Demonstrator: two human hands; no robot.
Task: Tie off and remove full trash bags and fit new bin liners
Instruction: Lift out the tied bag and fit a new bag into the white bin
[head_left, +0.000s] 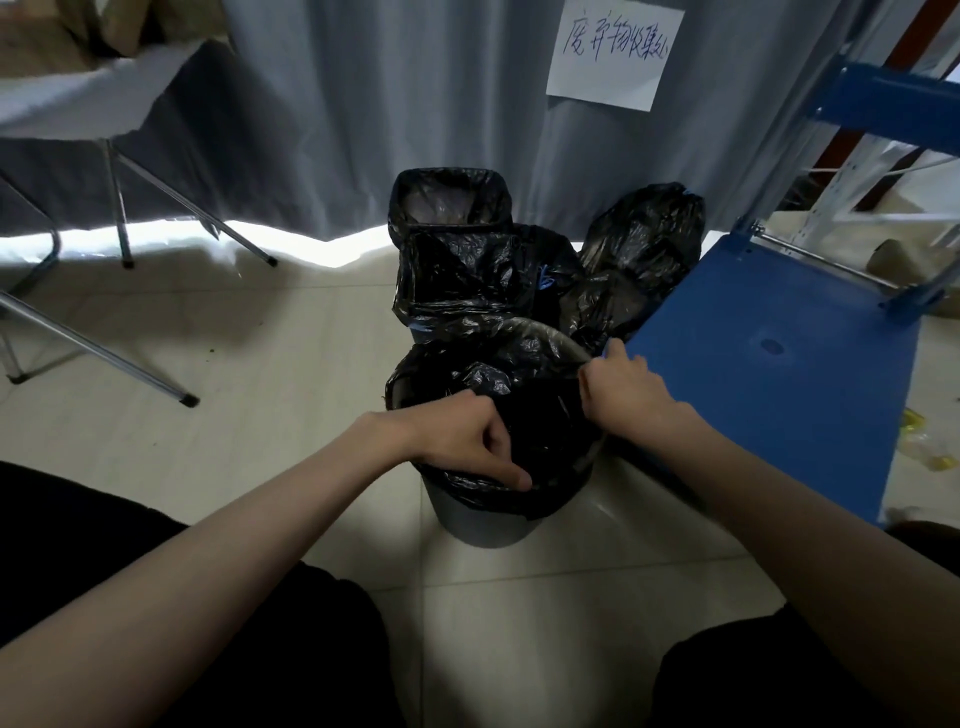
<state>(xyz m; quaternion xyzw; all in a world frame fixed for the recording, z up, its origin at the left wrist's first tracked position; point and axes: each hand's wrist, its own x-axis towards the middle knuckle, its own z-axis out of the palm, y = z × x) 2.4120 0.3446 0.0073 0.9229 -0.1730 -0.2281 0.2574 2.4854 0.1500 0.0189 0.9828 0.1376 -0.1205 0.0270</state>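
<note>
Head view: both hands work at our nearest grey bin (480, 525). Our left hand (470, 444) pinches the black liner (540, 415) at the bin's 7 o'clock rim; our right hand (623, 387) grips it at 2 o'clock. At 12 o'clock stand a second lined bin (449, 200) and a filled black bag (644, 244).

Dim indoor scene; bright daylight strip under curtain (363, 130) glares on floor (260, 364); wide-angle bending at edges; soft focus.
</note>
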